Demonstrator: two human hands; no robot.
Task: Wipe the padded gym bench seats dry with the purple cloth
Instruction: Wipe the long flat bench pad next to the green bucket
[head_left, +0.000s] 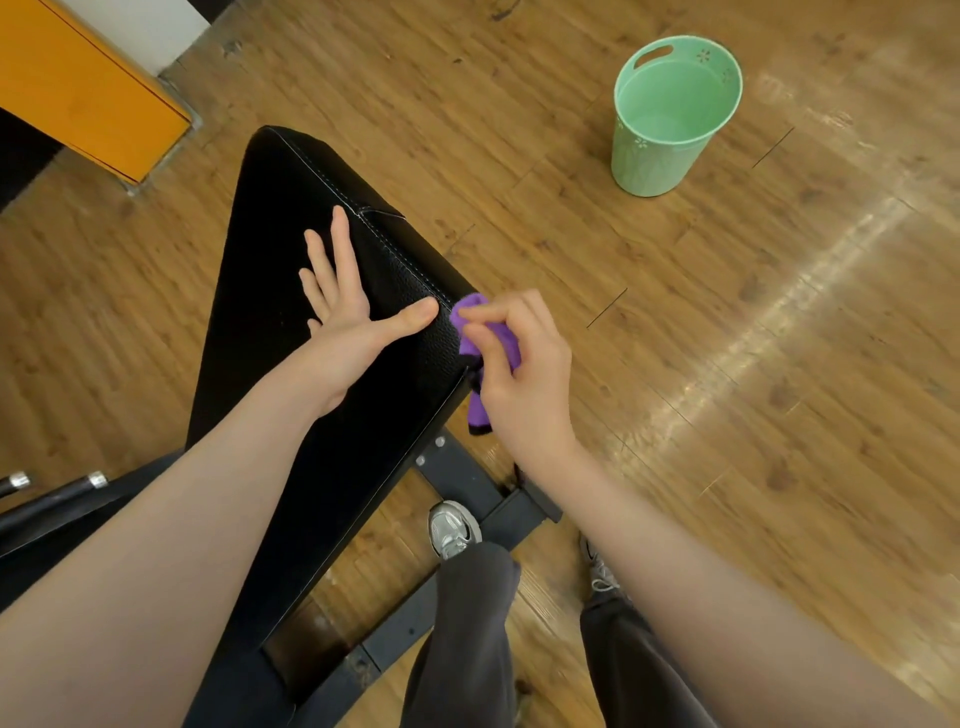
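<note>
Forearms reach up frame; left hand (343, 306) splayed flat on black bench seat (311, 208), right hand (519, 374) pinching purple cloth (483, 332) at seat's right edge, frame centre. Best: spread cloth, long overlapping strokes.

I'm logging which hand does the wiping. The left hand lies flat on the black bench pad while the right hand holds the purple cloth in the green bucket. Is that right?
Not quite. In the head view the right hand holds the purple cloth against the side edge of the black bench pad, not in the green bucket, which stands apart on the floor. The left hand does lie flat on the pad.
</note>
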